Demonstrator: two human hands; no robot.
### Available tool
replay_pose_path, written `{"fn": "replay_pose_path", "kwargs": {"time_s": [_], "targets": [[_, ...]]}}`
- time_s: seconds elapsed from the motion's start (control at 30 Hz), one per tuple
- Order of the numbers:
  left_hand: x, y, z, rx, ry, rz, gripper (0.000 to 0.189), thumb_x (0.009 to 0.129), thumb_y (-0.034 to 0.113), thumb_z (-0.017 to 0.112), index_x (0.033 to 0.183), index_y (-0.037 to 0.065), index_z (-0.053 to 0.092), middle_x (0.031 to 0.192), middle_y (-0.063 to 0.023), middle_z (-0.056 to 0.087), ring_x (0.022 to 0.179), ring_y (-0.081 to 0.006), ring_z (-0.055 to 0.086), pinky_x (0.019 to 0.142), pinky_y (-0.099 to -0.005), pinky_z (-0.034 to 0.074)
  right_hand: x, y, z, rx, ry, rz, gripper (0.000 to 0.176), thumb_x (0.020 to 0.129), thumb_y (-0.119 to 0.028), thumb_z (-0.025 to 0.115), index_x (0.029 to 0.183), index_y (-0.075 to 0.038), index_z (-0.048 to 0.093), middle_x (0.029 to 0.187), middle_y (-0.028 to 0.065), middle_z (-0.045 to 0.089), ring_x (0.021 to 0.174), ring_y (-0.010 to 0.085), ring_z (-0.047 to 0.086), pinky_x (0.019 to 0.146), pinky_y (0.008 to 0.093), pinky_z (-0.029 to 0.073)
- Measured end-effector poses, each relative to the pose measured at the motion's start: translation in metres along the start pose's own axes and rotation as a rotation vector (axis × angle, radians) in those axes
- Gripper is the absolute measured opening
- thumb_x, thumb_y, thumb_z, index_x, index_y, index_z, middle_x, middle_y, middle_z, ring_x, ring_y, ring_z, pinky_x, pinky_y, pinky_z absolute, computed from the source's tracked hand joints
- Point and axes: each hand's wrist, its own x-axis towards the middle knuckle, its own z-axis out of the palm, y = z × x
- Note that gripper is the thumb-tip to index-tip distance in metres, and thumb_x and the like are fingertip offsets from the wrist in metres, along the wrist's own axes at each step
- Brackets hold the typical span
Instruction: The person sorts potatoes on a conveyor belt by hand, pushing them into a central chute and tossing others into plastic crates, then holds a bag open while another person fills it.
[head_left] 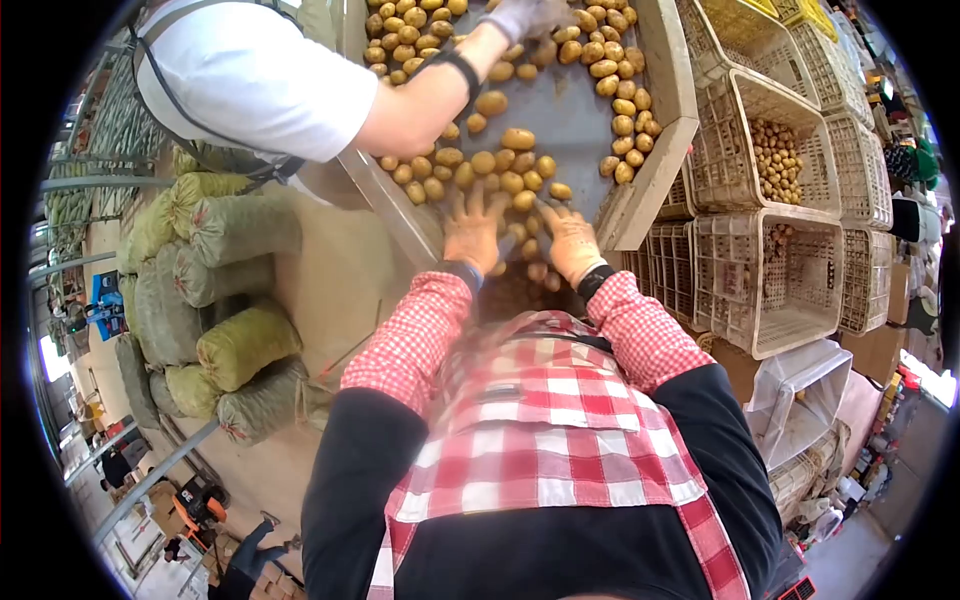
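The potatoes lie loose on a grey counter with raised walls, which seem to be there so that nothing rolls off the sides; most of them are gathered at the near edge, under the person's hands. The left hand and the right hand, both in orange gloves, lie palm down with fingers spread wide, probably to cover many potatoes at once. The grip of each hand is open, it only touches the heap and closes on no single potato. At the far edge a co-worker's hand reaches in. Crates stand just beside the right edge, some holding potatoes, and full sacks are piled to the left
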Motion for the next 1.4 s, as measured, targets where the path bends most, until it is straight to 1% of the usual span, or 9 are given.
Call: {"fn": "replay_pose_path", "kwargs": {"time_s": [0.23,0.53,0.73,0.8,0.97,1.07,1.27,1.3,1.4], "targets": [[-0.014,-0.001,0.008,0.132,-0.126,0.487,0.054,0.090,0.045,0.069,0.140,0.026,0.061,0.145,-0.0049,0.055,0.130,-0.0306,0.051,0.105,-0.0510,0.050,0.045,-0.011,-0.043,-0.026,0.383,-0.147,0.055,0.083,0.002,0.059,0.135,-0.016,0.063,0.140,0.0132,0.059,0.121,0.0368,0.059,0.103,0.0455,0.049],[-0.012,0.000,0.020,0.071,-0.156,0.402,0.048,0.091,0.043,0.068,0.136,0.027,0.063,0.142,-0.0027,0.057,0.126,-0.0283,0.055,0.101,-0.0477,0.053,0.103,-0.037,-0.033,-0.063,0.214,0.094,0.048,0.086,-0.003,0.064,0.132,-0.016,0.062,0.143,0.0216,0.051,0.122,0.0420,0.058,0.104,0.0457,0.051],[-0.014,-0.002,0.013,0.025,-0.058,0.448,0.046,0.092,0.039,0.067,0.137,0.027,0.064,0.139,-0.0048,0.059,0.127,-0.0288,0.055,0.101,-0.0449,0.053,-0.011,-0.007,-0.090,0.603,0.465,-0.001,0.044,0.087,-0.003,0.077,0.129,-0.006,0.064,0.117,0.0148,0.073,0.106,0.0272,0.071,0.092,0.0364,0.056],[-0.014,-0.001,0.013,0.034,-0.058,0.457,0.044,0.095,0.036,0.065,0.138,0.028,0.063,0.139,-0.0044,0.059,0.126,-0.0281,0.055,0.098,-0.0452,0.054,-0.071,0.044,-0.118,0.164,0.834,-0.125,0.044,0.088,-0.001,0.075,0.130,-0.005,0.065,0.117,0.0129,0.072,0.103,0.0257,0.070,0.096,0.0354,0.055],[-0.011,-0.004,0.027,0.116,-0.054,0.469,0.046,0.094,0.032,0.065,0.139,0.030,0.061,0.141,-0.0039,0.057,0.126,-0.0278,0.055,0.100,-0.0446,0.054,-0.304,0.266,-0.186,0.134,1.385,0.655,0.045,0.098,-0.005,0.062,0.143,-0.001,0.056,0.126,0.0156,0.069,0.113,0.0269,0.066,0.103,0.0384,0.051],[-0.011,0.000,0.016,0.142,-0.123,0.429,0.050,0.093,0.026,0.065,0.142,0.031,0.058,0.146,-0.0032,0.054,0.128,-0.0273,0.055,0.103,-0.0466,0.053,-0.379,0.271,-0.209,-0.527,1.001,1.481,0.052,0.098,-0.010,0.062,0.149,-0.008,0.053,0.134,0.0213,0.066,0.120,0.0356,0.065,0.102,0.0378,0.051],[-0.014,-0.004,0.022,0.139,-0.038,0.488,0.045,0.093,0.028,0.064,0.138,0.029,0.062,0.144,-0.0046,0.057,0.131,-0.0292,0.054,0.103,-0.0465,0.052,-0.205,0.107,-0.107,0.856,0.888,0.440,0.042,0.092,0.005,0.052,0.129,-0.006,0.069,0.121,0.0120,0.072,0.110,0.0232,0.067,0.097,0.0358,0.055],[-0.016,-0.004,0.019,0.089,-0.105,0.554,0.043,0.093,0.028,0.064,0.136,0.028,0.064,0.142,-0.0055,0.058,0.131,-0.0285,0.054,0.103,-0.0462,0.052,-0.174,0.077,-0.098,0.219,0.661,-0.001,0.038,0.088,0.002,0.061,0.124,-0.007,0.071,0.120,0.0112,0.073,0.111,0.0251,0.068,0.095,0.0367,0.056],[-0.022,-0.010,0.017,-0.026,-0.103,0.653,0.039,0.092,0.028,0.066,0.131,0.023,0.067,0.135,-0.0075,0.061,0.126,-0.0275,0.056,0.102,-0.0464,0.051,-0.086,-0.001,-0.069,0.148,0.457,-0.231,0.042,0.085,0.001,0.061,0.124,-0.012,0.070,0.123,0.0109,0.070,0.111,0.0336,0.066,0.096,0.0415,0.054]]}}
